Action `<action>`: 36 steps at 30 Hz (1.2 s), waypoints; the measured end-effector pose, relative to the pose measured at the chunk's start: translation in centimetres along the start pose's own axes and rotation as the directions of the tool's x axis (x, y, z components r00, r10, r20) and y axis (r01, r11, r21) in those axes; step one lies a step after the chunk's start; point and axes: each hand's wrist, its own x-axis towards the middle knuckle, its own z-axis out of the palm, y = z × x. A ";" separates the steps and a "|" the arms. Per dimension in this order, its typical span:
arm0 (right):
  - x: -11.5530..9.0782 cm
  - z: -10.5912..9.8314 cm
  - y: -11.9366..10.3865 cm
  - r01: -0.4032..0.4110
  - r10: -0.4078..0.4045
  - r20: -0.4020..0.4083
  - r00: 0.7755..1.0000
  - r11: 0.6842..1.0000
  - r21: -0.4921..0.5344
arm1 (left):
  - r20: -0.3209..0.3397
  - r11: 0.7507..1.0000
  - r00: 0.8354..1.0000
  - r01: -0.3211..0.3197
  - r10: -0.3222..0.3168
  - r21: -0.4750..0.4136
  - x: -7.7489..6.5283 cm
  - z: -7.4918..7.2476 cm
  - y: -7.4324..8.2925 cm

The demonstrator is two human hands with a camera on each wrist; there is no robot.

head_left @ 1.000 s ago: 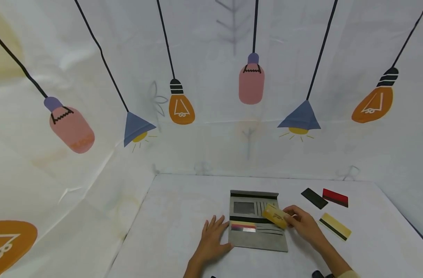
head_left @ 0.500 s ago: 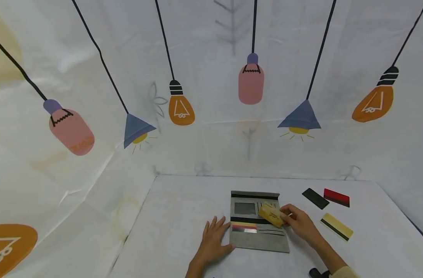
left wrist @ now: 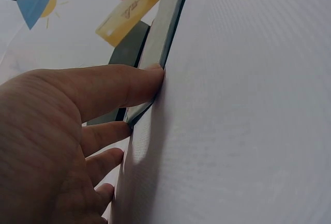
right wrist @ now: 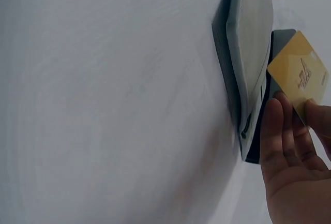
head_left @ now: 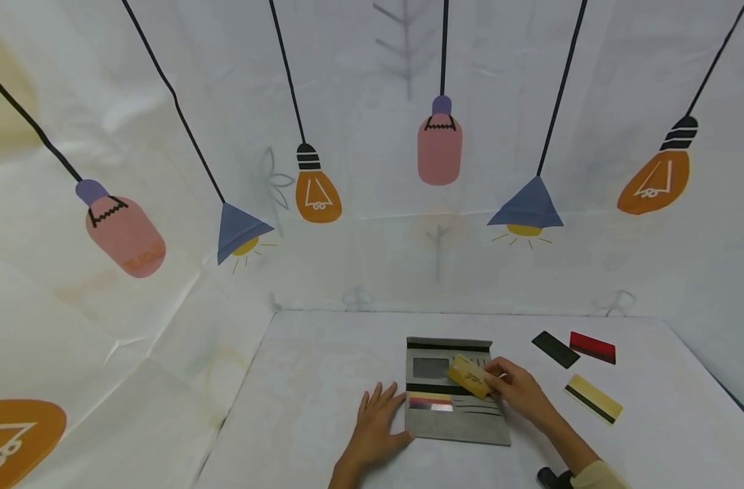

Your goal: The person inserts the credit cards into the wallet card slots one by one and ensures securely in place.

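An unfolded grey wallet (head_left: 457, 429) lies on the white table, showing a clear window and dark slot lines. A striped card (head_left: 429, 401) sits in its lower left part. My left hand (head_left: 374, 428) rests at the wallet's left side with fingers spread; its thumb (left wrist: 129, 85) touches the wallet's near corner in the left wrist view. Between thumb and fingers, my right hand (head_left: 521, 388) pinches a yellow card (head_left: 468, 375) by one end. That card is tilted above the wallet's right half, apart from the slots as far as I can see.
To the right lie a black card (head_left: 556, 349), a red card (head_left: 592, 347) and another yellow card (head_left: 593, 399) with a dark stripe. A dark object (head_left: 552, 478), partly cut off, is beside the right sleeve. Lamp drawings decorate the white sheet (head_left: 372, 265) behind.
My right hand has carried the yellow card a little to the left over the wallet, toward the clear window. The left hand has stayed at the wallet's edge.
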 end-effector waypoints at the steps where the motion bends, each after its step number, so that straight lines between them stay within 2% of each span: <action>1: 0.0 0.1 0.0 0.000 -0.001 0.002 1.000 1.000 0.010 | 0.000 1.000 1.000 -0.002 0.002 0.006 0.1 0.0 0.0; 12: 0.4 1.2 0.3 0.018 -0.018 0.025 1.000 1.000 0.012 | -0.005 0.999 0.999 0.049 -0.049 -0.018 -0.3 -0.1 0.7; 20: 0.2 1.2 0.1 0.054 -0.052 0.023 0.998 0.995 -0.084 | 0.018 0.998 0.998 0.061 -0.060 -0.027 -0.2 -0.1 0.6; 26: 0.1 1.1 0.3 0.106 -0.106 0.009 0.994 0.982 -0.158 | 0.004 0.998 0.998 0.058 -0.058 -0.025 -0.1 0.0 0.7; 36: 0.0 0.4 0.7 0.070 -0.074 -0.013 0.997 0.978 -0.198 | -0.027 1.000 0.999 0.018 -0.018 -0.017 -0.2 0.3 0.3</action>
